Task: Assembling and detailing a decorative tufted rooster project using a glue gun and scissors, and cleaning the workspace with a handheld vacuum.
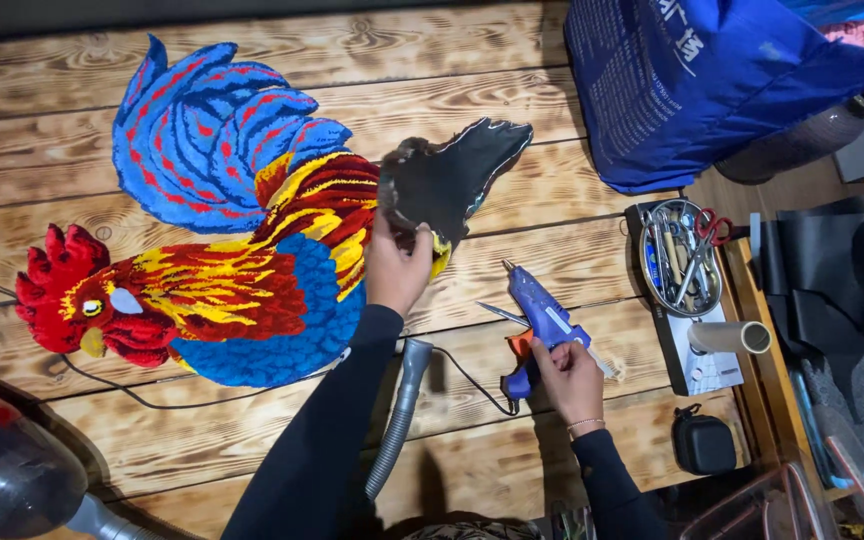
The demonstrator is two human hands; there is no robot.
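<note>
A: Currently, what is the status of the work on the tabletop [252, 430]?

B: The rooster rug [222, 230] lies face up on the wooden planks, head to the left, tail feathers toward the top. Its tufted face looks complete: red comb, yellow and red neck, blue breast and blue-red tail all show full pile. One corner, at the rear of the body, is folded back so that its dark backing [452, 170] faces the camera.

A: State of the left hand?

B: The left hand [397, 265] has its fingers closed on the folded corner, pinching it at the fold and holding it up off the planks.

A: And the right hand?

B: The right hand [570, 380] is wrapped around the handle of the blue glue gun [542, 320], which rests on the tabletop just right of the rug, nozzle pointing up and left toward the raised flap. A cord runs from it across the planks.

A: What is done, what remains?

B: Judged from this view, backing already covers the flap. Whether fresh glue lies under the flap cannot be told. The flap is not yet pressed flat, so edge bonding at this corner appears unfinished. The state of the remaining edges is hidden beneath the rug.

A: Nearby items?

B: A tray of scissors [682, 255], a blue bag [712, 80] and a grey hose [400, 410].
</note>
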